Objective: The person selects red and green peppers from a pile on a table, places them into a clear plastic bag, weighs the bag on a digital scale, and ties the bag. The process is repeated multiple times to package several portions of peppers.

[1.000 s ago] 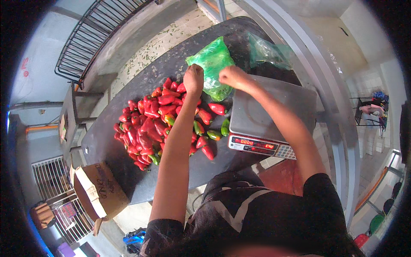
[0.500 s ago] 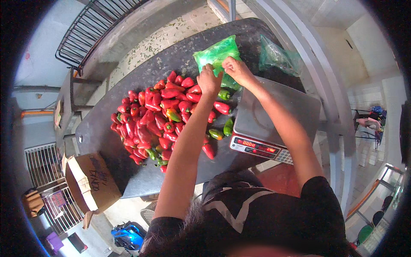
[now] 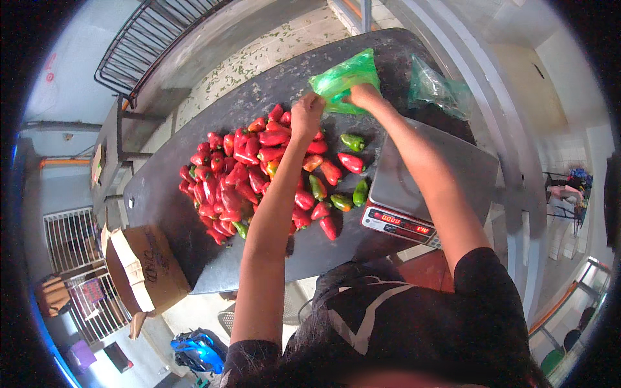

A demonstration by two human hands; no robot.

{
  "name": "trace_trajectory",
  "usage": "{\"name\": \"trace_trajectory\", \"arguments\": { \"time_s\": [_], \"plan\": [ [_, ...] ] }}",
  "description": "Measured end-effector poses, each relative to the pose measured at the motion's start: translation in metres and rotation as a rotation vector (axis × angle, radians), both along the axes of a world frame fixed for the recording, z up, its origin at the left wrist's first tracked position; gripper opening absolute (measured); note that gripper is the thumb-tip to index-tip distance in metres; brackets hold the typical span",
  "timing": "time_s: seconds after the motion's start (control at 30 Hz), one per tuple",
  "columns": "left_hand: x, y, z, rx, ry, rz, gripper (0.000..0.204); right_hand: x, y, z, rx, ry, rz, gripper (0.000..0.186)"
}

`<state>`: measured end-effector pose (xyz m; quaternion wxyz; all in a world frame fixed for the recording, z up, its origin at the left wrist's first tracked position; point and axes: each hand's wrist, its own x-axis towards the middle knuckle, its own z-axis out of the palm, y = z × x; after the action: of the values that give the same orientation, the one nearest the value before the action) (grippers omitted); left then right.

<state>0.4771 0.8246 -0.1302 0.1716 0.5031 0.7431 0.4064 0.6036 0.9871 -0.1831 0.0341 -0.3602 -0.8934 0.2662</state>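
Shirt (image 3: 427, 330): black, short-sleeved
Chest marking (image 3: 363, 333): pale grey, angular V-shaped band
Left sleeve (image 3: 252, 357): plain black
Right sleeve (image 3: 485, 278): plain black
Hands (image 3: 307, 118): bare

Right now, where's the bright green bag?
Head view, upper part, just right of centre: the bright green bag is at the left hand and right hand, beyond the pepper pile and the scale.
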Motion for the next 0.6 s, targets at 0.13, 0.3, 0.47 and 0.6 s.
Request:
{"name": "trace_trajectory", "arguments": {
  "time_s": [0.13,0.3,0.47,0.6],
  "plan": [
    [-0.002,-0.008,-0.006,0.001,-0.064,-0.001,0.021,0.001,-0.010,-0.010,0.295,0.013,-0.068,0.053],
    [-0.007,-0.008,-0.005,0.027,0.003,-0.002,0.022,0.010,-0.014,-0.015,0.247,0.244,0.018,0.040],
    [-0.002,-0.001,0.002,0.065,-0.093,0.066,0.019,0.010,0.020,0.027,0.069,0.192,0.241,0.025],
    [0.008,0.007,0.018,0.139,-0.129,0.074,0.017,0.013,0.027,0.051,0.107,0.374,0.242,0.022]
  ]
}}
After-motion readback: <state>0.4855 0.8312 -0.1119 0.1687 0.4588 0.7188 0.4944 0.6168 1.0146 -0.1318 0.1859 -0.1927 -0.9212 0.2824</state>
